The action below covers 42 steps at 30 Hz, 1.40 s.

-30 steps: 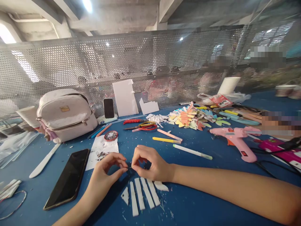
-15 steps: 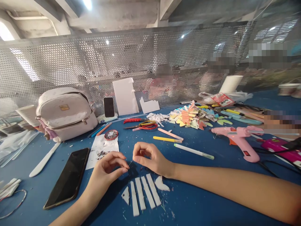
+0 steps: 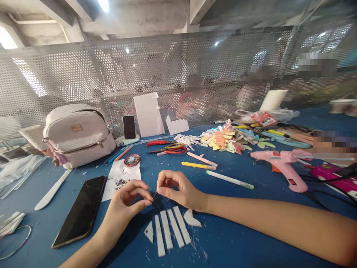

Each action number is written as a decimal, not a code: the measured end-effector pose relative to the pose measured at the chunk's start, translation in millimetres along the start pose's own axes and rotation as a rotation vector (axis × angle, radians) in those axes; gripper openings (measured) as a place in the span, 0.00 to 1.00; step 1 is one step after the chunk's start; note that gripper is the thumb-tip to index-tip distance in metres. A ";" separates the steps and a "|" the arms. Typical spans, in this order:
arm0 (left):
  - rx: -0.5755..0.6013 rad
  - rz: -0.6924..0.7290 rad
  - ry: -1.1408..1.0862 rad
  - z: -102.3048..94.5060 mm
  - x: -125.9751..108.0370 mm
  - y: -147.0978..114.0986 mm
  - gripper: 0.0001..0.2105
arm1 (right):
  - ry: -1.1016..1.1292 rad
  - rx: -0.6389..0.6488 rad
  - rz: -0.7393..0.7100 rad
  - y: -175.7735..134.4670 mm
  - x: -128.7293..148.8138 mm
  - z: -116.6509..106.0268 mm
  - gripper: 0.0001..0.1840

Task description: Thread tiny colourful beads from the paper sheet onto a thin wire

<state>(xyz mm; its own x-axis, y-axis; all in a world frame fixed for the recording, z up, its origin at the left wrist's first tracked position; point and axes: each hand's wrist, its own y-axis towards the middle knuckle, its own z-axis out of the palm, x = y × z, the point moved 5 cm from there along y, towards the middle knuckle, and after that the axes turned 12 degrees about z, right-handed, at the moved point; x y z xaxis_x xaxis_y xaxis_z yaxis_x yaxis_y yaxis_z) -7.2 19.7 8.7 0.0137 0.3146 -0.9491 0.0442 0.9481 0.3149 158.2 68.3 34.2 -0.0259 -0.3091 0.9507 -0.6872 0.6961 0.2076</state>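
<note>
Between my fingertips runs a thin wire-like piece (image 3: 154, 194), too fine to name for certain. My left hand (image 3: 132, 196) pinches one end of it, and my right hand (image 3: 178, 190) pinches the other, both just above the table. Right below them lie several white foam strips (image 3: 165, 229) side by side. A white triangular piece with a dark dot (image 3: 149, 232) sits at their left, and a white tail-shaped piece (image 3: 192, 218) at their right. Beyond my left hand, a white paper sheet (image 3: 111, 186) carries small dark bits and a round red-rimmed container (image 3: 132, 160).
A phone (image 3: 80, 212) and a white plastic knife (image 3: 52, 190) lie at left, before a pale backpack (image 3: 78, 137). Markers (image 3: 230, 179), red-handled pliers (image 3: 158, 143) and paper scraps (image 3: 223, 137) spread beyond my hands. A pink glue gun (image 3: 284, 165) lies right, its cord trailing.
My right hand has shifted very slightly down and to the left, keeping its pinch. My left hand and the white pieces look unmoved.
</note>
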 end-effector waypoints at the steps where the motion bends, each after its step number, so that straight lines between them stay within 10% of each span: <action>1: -0.002 0.005 -0.022 0.4 0.2 -0.2 0.12 | 0.000 0.001 0.001 0.0 -0.1 0.1 0.12; 42: -0.024 0.005 0.225 -3.0 -1.5 -1.8 0.04 | -0.451 -0.009 -0.233 -5.8 4.3 13.5 0.03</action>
<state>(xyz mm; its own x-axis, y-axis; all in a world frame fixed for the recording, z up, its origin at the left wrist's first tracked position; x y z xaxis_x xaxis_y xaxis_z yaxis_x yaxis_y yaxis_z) -10.3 17.6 9.5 -0.2098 0.3191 -0.9242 0.0213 0.9465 0.3219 152.2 54.2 33.9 -0.1849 -0.7046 0.6851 -0.7058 0.5803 0.4063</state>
